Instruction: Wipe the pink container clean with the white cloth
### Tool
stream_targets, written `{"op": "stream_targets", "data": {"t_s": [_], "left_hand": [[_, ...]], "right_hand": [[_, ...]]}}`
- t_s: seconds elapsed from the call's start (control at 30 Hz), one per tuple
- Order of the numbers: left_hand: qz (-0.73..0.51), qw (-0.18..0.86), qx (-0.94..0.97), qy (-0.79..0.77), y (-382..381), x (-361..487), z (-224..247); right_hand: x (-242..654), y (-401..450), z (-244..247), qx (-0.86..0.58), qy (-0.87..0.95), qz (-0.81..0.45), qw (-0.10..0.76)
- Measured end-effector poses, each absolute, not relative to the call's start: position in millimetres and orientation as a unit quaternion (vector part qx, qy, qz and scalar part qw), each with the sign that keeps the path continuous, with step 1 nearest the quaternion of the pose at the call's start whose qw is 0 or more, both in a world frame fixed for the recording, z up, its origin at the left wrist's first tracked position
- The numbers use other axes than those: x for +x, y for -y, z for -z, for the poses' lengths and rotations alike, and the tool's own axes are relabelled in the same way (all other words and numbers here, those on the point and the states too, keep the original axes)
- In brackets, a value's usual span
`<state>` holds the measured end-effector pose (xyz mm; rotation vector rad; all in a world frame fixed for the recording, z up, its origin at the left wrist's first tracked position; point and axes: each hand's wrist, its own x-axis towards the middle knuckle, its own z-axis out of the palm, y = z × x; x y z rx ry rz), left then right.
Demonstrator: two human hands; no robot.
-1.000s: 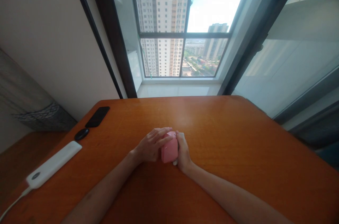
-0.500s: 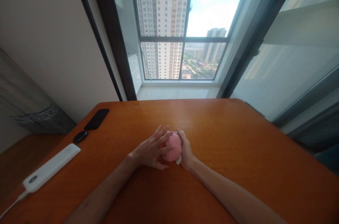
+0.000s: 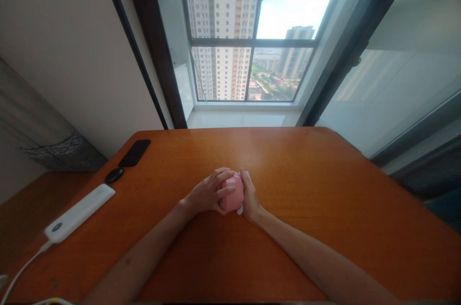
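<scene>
A pink faceted object [image 3: 235,192], roughly ball-sized, is between my two hands just above or on the wooden table; its exact kind cannot be made out. My left hand [image 3: 208,193] wraps round its left side, with fingers curled over the top and front and the thumb underneath. On the other side my right hand [image 3: 252,199] grips its right edge, where a white part [image 3: 240,210] shows between palm and pink surface. Fingers cover much of the object's left and right sides.
Along the left of the brown table [image 3: 295,175] lie a black phone [image 3: 134,152], a black mouse-like oval [image 3: 114,175] and a white power strip [image 3: 81,213] with a white cable [image 3: 25,266]. A window [image 3: 252,69] is beyond the far edge.
My left hand has closed from spread fingers to a wrap round the pink object. My right hand keeps its grip. The head view has shifted slightly.
</scene>
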<state>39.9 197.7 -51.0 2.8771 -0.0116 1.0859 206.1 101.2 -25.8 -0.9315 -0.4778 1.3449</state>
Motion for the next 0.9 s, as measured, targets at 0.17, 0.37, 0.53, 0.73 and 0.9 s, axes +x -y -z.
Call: {"op": "stream_targets", "data": {"t_s": [0.17, 0.37, 0.53, 0.73, 0.9], "left_hand": [[-0.361, 0.038, 0.932, 0.008, -196.3, 40.1, 46.5], [-0.364, 0.051, 0.93, -0.008, -193.1, 42.7, 47.9], [-0.364, 0.092, 0.926, -0.028, -188.5, 43.1, 48.1], [-0.35, 0.202, 0.909, -0.099, -178.7, 46.3, 43.3], [-0.378, 0.271, 0.881, -0.092, -174.3, 50.9, 38.7]], "right_hand": [[209.2, -98.6, 24.9, -0.434, 0.222, -0.638, 0.597], [206.6, -97.6, 24.8, -0.415, 0.227, -0.616, 0.63], [205.7, -96.6, 25.3, -0.412, 0.212, -0.606, 0.647], [206.2, -93.6, 22.2, -0.425, 0.216, -0.591, 0.651], [207.6, -90.6, 18.4, -0.472, 0.241, -0.583, 0.616]]}}
